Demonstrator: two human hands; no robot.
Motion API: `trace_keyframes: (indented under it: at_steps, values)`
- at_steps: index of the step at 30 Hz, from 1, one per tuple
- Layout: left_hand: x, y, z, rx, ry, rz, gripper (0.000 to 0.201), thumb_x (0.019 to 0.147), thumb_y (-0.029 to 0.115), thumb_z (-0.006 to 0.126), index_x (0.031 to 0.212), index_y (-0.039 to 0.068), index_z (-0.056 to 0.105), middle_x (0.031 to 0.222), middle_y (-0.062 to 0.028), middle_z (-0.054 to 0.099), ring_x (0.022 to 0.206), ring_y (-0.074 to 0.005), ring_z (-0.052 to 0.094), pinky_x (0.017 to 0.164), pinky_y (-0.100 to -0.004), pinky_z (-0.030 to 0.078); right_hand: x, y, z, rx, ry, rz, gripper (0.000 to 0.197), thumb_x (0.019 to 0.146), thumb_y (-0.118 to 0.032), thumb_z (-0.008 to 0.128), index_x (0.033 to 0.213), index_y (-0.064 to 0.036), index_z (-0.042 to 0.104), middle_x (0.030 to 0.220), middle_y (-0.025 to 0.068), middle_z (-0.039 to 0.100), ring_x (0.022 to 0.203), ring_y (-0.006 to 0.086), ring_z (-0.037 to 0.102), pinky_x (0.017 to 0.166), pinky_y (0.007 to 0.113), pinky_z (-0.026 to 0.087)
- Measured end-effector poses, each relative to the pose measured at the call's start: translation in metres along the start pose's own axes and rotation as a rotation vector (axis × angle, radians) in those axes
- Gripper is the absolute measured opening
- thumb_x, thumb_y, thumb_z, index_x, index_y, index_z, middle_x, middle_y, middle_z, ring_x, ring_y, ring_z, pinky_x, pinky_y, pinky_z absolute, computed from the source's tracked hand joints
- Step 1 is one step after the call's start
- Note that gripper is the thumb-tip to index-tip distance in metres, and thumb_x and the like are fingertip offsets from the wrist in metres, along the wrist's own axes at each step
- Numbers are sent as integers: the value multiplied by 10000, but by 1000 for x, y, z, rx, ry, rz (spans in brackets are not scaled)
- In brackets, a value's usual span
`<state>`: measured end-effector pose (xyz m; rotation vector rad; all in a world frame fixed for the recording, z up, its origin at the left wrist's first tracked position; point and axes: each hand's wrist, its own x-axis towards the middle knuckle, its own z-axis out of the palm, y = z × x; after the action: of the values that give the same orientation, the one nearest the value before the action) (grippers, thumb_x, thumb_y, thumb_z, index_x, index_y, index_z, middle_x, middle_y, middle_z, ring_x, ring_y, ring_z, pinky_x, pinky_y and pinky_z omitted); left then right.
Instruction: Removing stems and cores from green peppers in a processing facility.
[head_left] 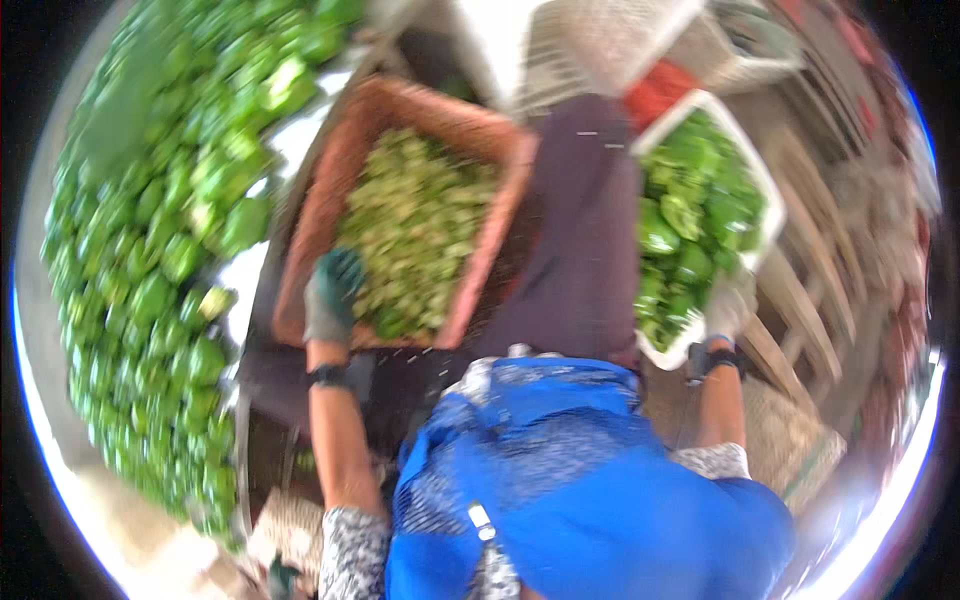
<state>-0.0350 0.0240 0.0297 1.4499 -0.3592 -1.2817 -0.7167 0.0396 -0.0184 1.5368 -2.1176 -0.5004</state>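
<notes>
My left hand (333, 295), in a grey and green glove, is at the near left corner of an orange crate (487, 270). Its fingers are blurred, so I cannot make out a grip. Small yellow-green pieces (415, 220) fill much of that crate; they look like pepper cores, but the blur hides detail. At the near right rim of a white crate (768, 195) is my right hand (731, 303), in a pale glove. Whether its fingers close on the rim is unclear. Glossy green peppers (695, 205) lie in this crate.
A large heap of green peppers (150, 290) spreads along the left. My dark-trousered leg (575, 220) lies between the crates. Pale crates (620, 40) and red material (660, 90) are at the back. Wooden slats (805, 300) lean at the right, near a woven sack (800, 455).
</notes>
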Motion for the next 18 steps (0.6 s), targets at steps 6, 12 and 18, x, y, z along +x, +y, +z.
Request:
trace_keyframes:
  at_steps: [6,12,18]
  values:
    - [-20,40,-21,89,176,199,389,1038,310,503,1179,-6,680,1096,-127,726,910,-208,700,830,-329,559,18,45,75,136,86,92,578,1016,-478,484,1456,-103,485,1386,192,564,1318,354,488,1121,470,364]
    - [-71,66,-86,106,415,229,298,1007,224,541,1081,-12,707,964,-114,736,773,-184,691,718,-298,558,73,0,-94,1056,-78,486,379,1061,-220,475,1388,-61,578,1365,159,617,1196,302,635,1049,364,512]
    - [-56,37,-79,493,237,245,297,979,233,553,1081,-2,704,866,-41,679,742,-113,593,687,-279,493,94,-109,-328,1644,95,-202,248,1015,-87,536,1225,-1,638,1236,87,642,1137,183,592,1005,320,463]
